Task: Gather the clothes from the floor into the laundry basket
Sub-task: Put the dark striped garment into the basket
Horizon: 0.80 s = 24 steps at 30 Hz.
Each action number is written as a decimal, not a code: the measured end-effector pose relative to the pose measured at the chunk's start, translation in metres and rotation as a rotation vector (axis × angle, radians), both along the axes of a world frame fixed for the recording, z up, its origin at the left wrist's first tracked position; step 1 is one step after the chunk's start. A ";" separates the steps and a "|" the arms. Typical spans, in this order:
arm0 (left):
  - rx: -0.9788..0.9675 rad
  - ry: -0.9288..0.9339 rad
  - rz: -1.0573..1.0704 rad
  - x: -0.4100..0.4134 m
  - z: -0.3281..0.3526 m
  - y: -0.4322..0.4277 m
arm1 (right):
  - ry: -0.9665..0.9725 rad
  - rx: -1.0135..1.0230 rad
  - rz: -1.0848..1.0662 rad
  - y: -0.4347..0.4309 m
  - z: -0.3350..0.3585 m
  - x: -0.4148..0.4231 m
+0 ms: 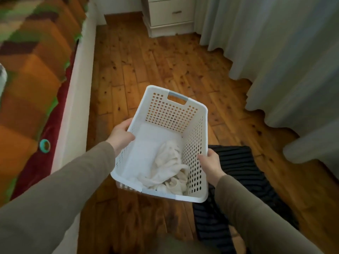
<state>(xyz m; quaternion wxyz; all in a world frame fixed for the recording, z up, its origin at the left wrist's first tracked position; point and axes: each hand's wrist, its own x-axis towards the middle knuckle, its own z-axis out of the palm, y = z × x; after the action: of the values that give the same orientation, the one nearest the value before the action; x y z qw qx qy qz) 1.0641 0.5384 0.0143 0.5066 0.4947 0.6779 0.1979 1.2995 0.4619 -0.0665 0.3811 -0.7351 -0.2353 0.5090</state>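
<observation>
A white perforated laundry basket (194, 143) with grey handle strips is held above the wooden floor, tilted away from me. My left hand (121, 136) grips its left rim and my right hand (211, 164) grips its right rim. Inside, at the near right corner, lies a crumpled cream cloth (168, 167). A dark striped garment (236, 162) lies on the floor under and to the right of the basket, partly hidden by the basket and my right arm.
A bed with an orange, brown and green blanket (33, 74) and a white side rail (77, 99) runs along the left. A white drawer unit (170, 17) stands at the back. Pale curtains (286, 57) hang to the floor on the right. Bare floorboards (146, 63) lie ahead.
</observation>
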 end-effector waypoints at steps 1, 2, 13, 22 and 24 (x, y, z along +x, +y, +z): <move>0.013 0.003 -0.016 0.001 -0.009 0.003 | 0.010 0.007 -0.017 0.001 -0.013 0.000; 0.024 0.009 -0.038 0.003 -0.021 0.004 | 0.014 0.014 -0.037 0.000 -0.027 -0.001; 0.159 0.021 -0.098 0.020 -0.051 0.001 | 0.070 0.096 -0.161 -0.010 -0.084 -0.005; 0.225 0.009 -0.060 0.026 -0.050 -0.015 | 0.212 0.051 -0.172 -0.013 -0.099 -0.003; 0.246 0.001 -0.049 0.030 -0.054 -0.020 | 0.162 0.039 -0.157 -0.013 -0.105 0.005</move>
<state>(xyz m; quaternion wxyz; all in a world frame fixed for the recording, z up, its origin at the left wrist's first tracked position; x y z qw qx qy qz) 1.0941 0.5179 -0.0394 0.4462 0.5697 0.6365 0.2669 1.3045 0.4487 -0.1718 0.4520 -0.7001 -0.1553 0.5304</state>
